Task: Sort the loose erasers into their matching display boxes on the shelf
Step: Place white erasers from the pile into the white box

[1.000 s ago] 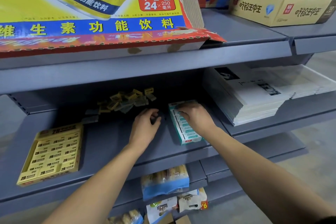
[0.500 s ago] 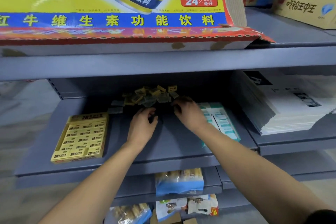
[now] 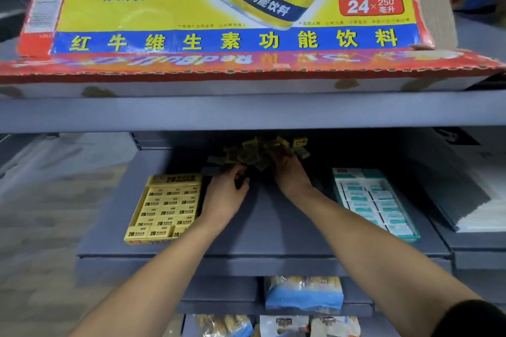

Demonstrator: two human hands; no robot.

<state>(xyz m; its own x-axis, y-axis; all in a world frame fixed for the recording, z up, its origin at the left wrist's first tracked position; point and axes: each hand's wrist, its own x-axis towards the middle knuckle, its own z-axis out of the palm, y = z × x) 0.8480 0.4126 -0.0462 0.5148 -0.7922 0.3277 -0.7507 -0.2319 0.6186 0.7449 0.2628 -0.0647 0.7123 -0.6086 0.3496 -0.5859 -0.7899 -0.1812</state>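
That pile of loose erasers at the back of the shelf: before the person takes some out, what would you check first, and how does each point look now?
1. Both hands at the pile of loose erasers: ok; left hand at its front edge, right hand touching it.
2. Erasers actually gripped: cannot tell; the fingertips are in shadow.
3. Yellow display box open and reachable: ok; it lies just left of the left hand.
4. Room in the yellow display box: cannot tell; its visible rows look full.
5. Teal display box reachable: ok; right of the right arm.
6. Pile's colours matched to boxes: cannot tell; too dim.
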